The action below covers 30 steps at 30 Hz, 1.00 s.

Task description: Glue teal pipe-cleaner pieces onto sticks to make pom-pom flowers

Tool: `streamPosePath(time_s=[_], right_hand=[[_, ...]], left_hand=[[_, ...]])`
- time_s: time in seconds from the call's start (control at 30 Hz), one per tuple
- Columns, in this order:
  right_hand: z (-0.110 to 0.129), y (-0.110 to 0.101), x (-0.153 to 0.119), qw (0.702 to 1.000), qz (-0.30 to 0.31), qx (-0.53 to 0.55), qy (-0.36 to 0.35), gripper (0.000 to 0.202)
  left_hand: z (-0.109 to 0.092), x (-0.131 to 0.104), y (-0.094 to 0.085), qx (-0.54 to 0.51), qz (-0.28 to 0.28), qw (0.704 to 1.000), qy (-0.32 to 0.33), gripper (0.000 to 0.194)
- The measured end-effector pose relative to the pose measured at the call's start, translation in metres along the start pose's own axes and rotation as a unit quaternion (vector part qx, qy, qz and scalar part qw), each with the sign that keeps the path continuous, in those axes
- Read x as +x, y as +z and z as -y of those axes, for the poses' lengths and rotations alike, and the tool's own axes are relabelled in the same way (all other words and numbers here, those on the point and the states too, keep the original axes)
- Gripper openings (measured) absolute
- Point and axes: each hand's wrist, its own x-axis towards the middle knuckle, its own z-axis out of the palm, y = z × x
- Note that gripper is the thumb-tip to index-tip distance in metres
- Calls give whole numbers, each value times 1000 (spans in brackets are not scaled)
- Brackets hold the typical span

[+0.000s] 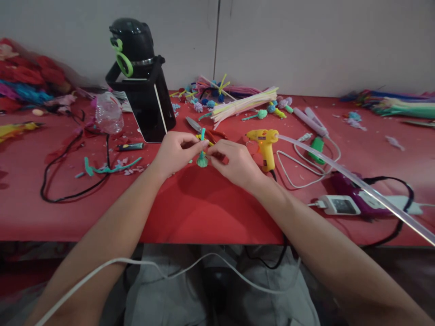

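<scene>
My left hand [179, 151] pinches the upright stem of a small teal-green pipe-cleaner piece [202, 160]. A flared, ribbed tuft forms its lower end, and a short teal tip sticks up above my fingers. From the other side, my right hand [234, 162] is closed with its fingertips against the same piece, just above the tuft. Both hands hold it a little over the red table. Directly behind them lie pliers [194, 125] with red handles, partly hidden by my fingers. A yellow hot glue gun [265, 144] rests to the right of my right hand, a long clear glue stick [326, 160] running from its back.
A black flask [142, 90] in a holder stands behind my left hand. Pipe cleaners [244, 106] and small pompom pieces lie at the back. Black cable [61, 199] loops on the left; a white charger [340, 205] and power strip [367, 194] sit right. White cable [190, 267] crosses my lap.
</scene>
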Motion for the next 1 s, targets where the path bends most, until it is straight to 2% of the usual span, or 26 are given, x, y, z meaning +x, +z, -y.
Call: streamPosePath(time_s=[0.33, 0.57, 1.0], right_hand=[[1, 0, 0, 1000, -15, 11, -12, 13], [3, -2, 0, 1000, 15, -1, -11, 14], [3, -1, 0, 993, 52, -109, -18, 19]], left_hand=[[4, 0, 0, 9, 10, 1000, 5, 34], [5, 0, 0, 14, 5, 1000, 1, 40], [5, 0, 1, 22, -17, 999, -30, 32]])
